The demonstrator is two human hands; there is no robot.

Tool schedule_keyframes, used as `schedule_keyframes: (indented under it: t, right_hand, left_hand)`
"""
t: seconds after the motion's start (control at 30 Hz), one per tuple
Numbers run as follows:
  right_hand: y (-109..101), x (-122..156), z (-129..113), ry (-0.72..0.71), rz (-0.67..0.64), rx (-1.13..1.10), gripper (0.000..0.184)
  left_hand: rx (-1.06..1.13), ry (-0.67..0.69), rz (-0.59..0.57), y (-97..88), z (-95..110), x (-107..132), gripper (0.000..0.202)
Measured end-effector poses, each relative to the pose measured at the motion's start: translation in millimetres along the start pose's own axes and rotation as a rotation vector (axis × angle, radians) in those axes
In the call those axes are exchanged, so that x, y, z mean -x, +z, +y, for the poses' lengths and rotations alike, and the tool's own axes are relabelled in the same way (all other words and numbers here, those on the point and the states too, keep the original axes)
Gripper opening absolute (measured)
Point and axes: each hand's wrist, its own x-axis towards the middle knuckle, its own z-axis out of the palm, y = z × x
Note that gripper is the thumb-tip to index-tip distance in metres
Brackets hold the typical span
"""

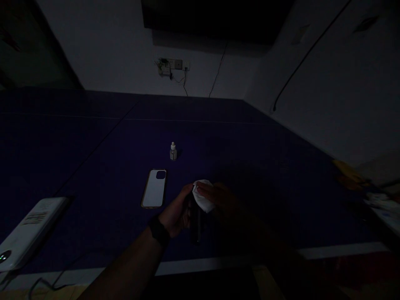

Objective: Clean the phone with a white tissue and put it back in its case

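Observation:
My left hand (179, 214), with a dark band on its wrist, is closed around the left side of a dark phone (195, 227) held above the blue table. In my right hand (220, 196) is a white cloth or tissue (203, 202), its fingers pressing it on the phone's upper end. The cloth hides that end of the phone, and deep shadow covers most of my right hand and forearm. To the left of my hands lies a phone case (154, 188) with a camera cutout. A small dropper bottle (173, 152) stands upright beyond the case.
A thick white power bank-like device (34, 231) lies at the left, with a cable (50, 285) near the table's front edge. Dim clutter (383, 206) sits at the far right. Wall sockets (175, 64) and a dark screen (215, 18) are behind the blue table (103, 166).

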Motion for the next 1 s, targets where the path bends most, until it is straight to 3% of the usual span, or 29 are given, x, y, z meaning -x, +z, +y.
schedule_keyframes:
  t: [0.1, 0.23, 0.37, 0.5, 0.77, 0.87, 1.0]
  right_hand:
    - [-2.2, 5.0, -3.3, -0.063, -0.038, 0.012, 0.053]
    - [4.5, 30.6, -27.9, -0.232, -0.146, 0.008, 0.050]
    - [12.3, 47.5, -44.3, -0.269, -0.117, 0.027, 0.047]
    - [5.3, 37.5, -34.4, -0.195, -0.118, 0.115, 0.048]
    - [4.0, -2.4, 15.0, -0.034, 0.070, 0.136, 0.048]
    - [1.4, -1.1, 11.8, -0.062, 0.040, 0.138, 0.049]
    - [-7.4, 11.2, -12.6, -0.200, -0.051, 0.166, 0.046]
  left_hand:
    - [0.040, -0.016, -0.014, 0.6, 0.7, 0.3, 0.062]
    - [0.115, -0.020, -0.011, 3.6, 2.3, 1.2, 0.057]
    - [0.130, 0.003, 0.054, 5.4, 3.0, 1.7, 0.048]
    - [0.085, -0.010, 0.027, 3.4, 0.4, 1.4, 0.055]
    - [-0.002, 0.002, 0.041, 1.8, -0.5, 1.4, 0.060]
    - [0.017, -0.015, 0.027, -1.8, -1.1, -0.5, 0.064]
    - [0.080, -0.041, -0.028, -6.6, -4.7, -2.5, 0.068]
